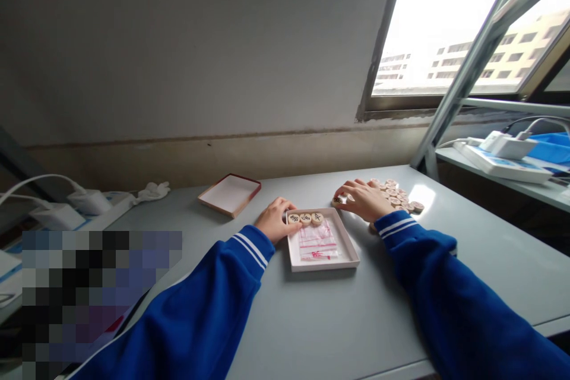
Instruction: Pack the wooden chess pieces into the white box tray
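A shallow white box (325, 268) lies on the grey desk. Inside, three round Chinese chess pieces (305, 219) stand in a row along the far wall, above a clear plastic bag (318, 240) with red print. My left hand (276, 219) grips the box's left far corner, its thumb over the rim beside the leftmost piece. Beyond the box's far right corner, my right hand (363, 199) pinches one chess piece (337, 201) at its fingertips, close to the desk. Many more pieces (394, 195) are heaped behind that hand, which partly hides them.
The box lid (229, 195) rests inside up at the back left. Power strips with chargers stand at the left (100, 208) and on a shelf at the right (503, 160). A metal post (463, 71) rises at the desk's back right, before a window.
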The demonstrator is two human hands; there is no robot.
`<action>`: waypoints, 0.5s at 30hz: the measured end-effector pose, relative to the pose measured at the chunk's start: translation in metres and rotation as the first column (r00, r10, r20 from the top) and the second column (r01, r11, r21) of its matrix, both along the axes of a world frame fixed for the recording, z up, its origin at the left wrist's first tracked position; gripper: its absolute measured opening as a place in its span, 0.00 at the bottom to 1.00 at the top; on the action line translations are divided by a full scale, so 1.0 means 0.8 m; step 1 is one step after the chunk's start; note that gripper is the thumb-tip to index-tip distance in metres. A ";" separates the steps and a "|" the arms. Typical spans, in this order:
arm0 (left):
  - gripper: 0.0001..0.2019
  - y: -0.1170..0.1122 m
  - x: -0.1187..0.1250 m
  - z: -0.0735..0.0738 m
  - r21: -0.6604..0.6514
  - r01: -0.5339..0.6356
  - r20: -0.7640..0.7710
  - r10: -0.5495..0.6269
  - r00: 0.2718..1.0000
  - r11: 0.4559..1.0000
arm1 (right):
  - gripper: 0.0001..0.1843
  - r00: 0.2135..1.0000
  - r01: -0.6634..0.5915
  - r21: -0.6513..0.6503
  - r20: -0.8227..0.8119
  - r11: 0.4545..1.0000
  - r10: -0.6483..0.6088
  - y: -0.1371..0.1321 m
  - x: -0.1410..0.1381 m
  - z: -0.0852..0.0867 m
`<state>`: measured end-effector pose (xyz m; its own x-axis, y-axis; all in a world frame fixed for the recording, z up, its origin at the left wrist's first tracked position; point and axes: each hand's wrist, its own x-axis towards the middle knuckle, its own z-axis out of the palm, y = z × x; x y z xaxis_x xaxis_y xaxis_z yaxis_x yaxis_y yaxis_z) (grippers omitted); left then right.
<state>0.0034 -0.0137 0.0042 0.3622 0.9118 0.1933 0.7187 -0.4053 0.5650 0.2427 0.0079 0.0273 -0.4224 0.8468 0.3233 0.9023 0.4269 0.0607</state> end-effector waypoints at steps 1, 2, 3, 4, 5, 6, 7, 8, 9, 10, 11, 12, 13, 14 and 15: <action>0.13 0.000 0.000 0.000 0.000 -0.002 0.002 0.002 1.000 1.000 | 0.13 1.000 0.002 -0.004 -0.021 1.000 -0.002 -0.001 0.000 0.004; 0.13 0.000 0.000 0.000 0.000 -0.004 0.004 0.004 1.000 1.000 | 0.13 0.998 -0.005 -0.014 -0.055 1.000 0.004 -0.003 0.001 0.009; 0.13 0.000 0.000 0.000 0.000 -0.004 0.006 0.004 1.000 1.000 | 0.14 0.995 -0.026 -0.034 -0.096 0.999 0.022 -0.005 0.001 0.014; 0.13 0.000 0.000 0.000 0.001 -0.003 0.009 0.003 1.000 1.000 | 0.15 0.989 -0.062 -0.067 -0.138 0.996 0.052 -0.008 0.002 0.020; 0.13 -0.001 0.000 0.000 0.001 -0.002 0.011 0.002 1.000 1.000 | 0.15 0.981 -0.110 -0.113 -0.172 0.988 0.089 -0.011 0.001 0.026; 0.13 -0.001 0.000 0.000 0.000 -0.001 0.013 0.001 1.000 1.000 | 0.15 0.973 -0.160 -0.167 -0.191 0.973 0.127 -0.015 -0.001 0.030; 0.13 -0.001 0.000 0.000 -0.003 0.000 0.013 0.000 1.000 1.000 | 0.15 0.968 -0.202 -0.221 -0.192 0.954 0.161 -0.018 -0.003 0.033; 0.13 -0.001 0.000 0.001 -0.007 0.000 0.012 0.000 1.000 1.000 | 0.14 0.967 -0.226 -0.260 -0.180 0.939 0.182 -0.021 -0.006 0.034; 0.13 -0.001 0.000 0.001 -0.009 0.001 0.011 -0.001 1.000 1.000 | 0.13 0.968 -0.233 -0.281 -0.160 0.931 0.194 -0.024 -0.010 0.033; 0.13 -0.001 0.000 0.001 -0.011 0.002 0.010 -0.002 1.000 1.000 | 0.12 0.970 -0.231 -0.283 -0.140 0.931 0.199 -0.025 -0.014 0.032; 0.13 -0.001 0.000 0.001 -0.010 0.003 0.010 -0.003 1.000 1.000 | 0.12 0.972 -0.225 -0.275 -0.123 0.935 0.198 -0.027 -0.018 0.029; 0.13 0.000 0.000 0.001 -0.008 0.004 0.011 -0.004 1.000 1.000 | 0.11 0.975 -0.216 -0.263 -0.112 0.940 0.193 -0.028 -0.021 0.027; 0.13 0.000 0.000 0.001 -0.005 0.004 0.012 -0.004 1.000 1.000 | 0.11 0.977 -0.208 -0.252 -0.105 0.945 0.187 -0.028 -0.024 0.024; 0.13 0.000 0.000 0.001 -0.002 0.003 0.012 -0.003 1.000 1.000 | 0.11 0.978 -0.201 -0.241 -0.103 0.949 0.181 -0.028 -0.026 0.022; 0.13 0.000 0.000 0.000 0.001 0.003 0.012 -0.003 1.000 1.000 | 0.10 0.978 -0.198 -0.233 -0.106 0.952 0.178 -0.028 -0.028 0.021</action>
